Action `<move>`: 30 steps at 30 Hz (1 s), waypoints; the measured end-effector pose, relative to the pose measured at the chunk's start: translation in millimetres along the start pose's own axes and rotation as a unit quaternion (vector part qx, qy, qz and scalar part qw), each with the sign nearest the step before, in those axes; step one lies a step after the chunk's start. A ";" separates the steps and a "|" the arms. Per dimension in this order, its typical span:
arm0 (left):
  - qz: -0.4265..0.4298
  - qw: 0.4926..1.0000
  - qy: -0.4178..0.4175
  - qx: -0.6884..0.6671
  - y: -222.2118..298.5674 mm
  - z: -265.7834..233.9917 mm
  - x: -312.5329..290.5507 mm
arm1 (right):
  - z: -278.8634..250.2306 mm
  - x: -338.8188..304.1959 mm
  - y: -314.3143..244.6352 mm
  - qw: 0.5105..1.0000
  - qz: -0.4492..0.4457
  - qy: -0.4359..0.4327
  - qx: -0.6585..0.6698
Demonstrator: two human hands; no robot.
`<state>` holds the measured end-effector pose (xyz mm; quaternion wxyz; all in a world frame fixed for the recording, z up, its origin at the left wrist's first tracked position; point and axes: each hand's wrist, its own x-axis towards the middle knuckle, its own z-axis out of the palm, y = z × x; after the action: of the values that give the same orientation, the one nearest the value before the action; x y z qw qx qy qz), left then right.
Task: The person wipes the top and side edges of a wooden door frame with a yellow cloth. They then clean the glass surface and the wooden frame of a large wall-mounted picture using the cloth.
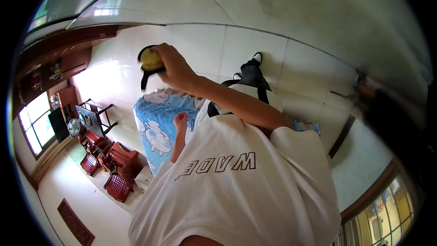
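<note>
– Where's the yellow-and-black brush (149, 59)?
– Out at the end of the right arm, in the right hand (176, 67), seen against the pale tiled floor (202, 43) past the edge of the blue patterned cloth (146, 109).
– How are those fingers?
– Wrapped round the brush's side, its black handle pointing away from them.
– And the left hand (180, 120)?
– Over the cloth, fingers curled; I can't tell whether they hold anything.
– Farther off?
– Reddish-brown chairs (122, 156) at far left.

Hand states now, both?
Left hand: looks curled, nothing visible in it; can't tell if shut.
Right hand: closed, holding a black-and-yellow object.
</note>
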<state>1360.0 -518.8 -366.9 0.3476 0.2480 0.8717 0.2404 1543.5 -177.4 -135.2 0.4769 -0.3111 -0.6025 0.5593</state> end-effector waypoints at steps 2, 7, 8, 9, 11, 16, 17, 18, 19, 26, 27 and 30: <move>-0.023 0.998 0.006 -0.058 -22.3 5.9 -9.5 | -4.9 -16.9 -22.7 0.987 -0.147 -0.057 0.034; -0.057 0.991 -0.022 -0.117 -73.6 13.3 -27.7 | 37.4 -64.8 -7.1 0.995 0.067 -0.070 -0.007; -0.074 0.989 -0.028 -0.127 -82.4 15.1 -37.2 | 43.6 -77.7 -8.8 0.996 0.002 -0.082 -0.017; -0.079 0.990 -0.034 -0.109 -90.8 15.4 -47.0 | 51.9 -89.2 -11.3 0.993 0.025 -0.111 -0.005; -0.086 0.993 -0.034 -0.080 -98.3 19.0 -64.8 | 60.1 -103.4 -24.7 0.974 0.049 -0.221 0.010; -0.118 0.984 -0.012 -0.133 -128.1 19.6 -99.2 | 82.0 -146.1 -21.8 0.929 0.037 -0.367 -0.026; -0.124 0.983 -0.003 -0.136 -131.7 20.1 -103.9 | 83.3 -153.2 -23.9 0.923 0.037 -0.383 -0.035; -0.129 0.982 0.005 -0.139 -134.7 21.6 -108.8 | 84.7 -157.2 -24.3 0.912 0.029 -0.407 -0.035; -0.135 0.981 0.008 -0.139 -139.5 24.9 -112.9 | 85.4 -160.5 -26.4 0.901 0.022 -0.431 -0.034; -0.153 0.978 0.023 -0.138 -155.7 46.0 -132.9 | 60.9 -161.6 -41.3 0.869 0.171 -0.458 0.081; -0.152 0.979 0.022 -0.134 -155.0 47.1 -128.8 | 55.5 -159.3 -42.3 0.858 0.232 -0.438 0.135; -0.140 0.981 0.023 -0.129 -149.4 55.2 -115.6 | 25.5 -148.0 -47.2 0.715 0.509 -0.278 0.390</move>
<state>1433.8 -688.2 -434.4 0.3872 0.0708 0.8671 0.3053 1579.5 -330.0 -120.9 0.0102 -0.1878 -0.1870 0.9642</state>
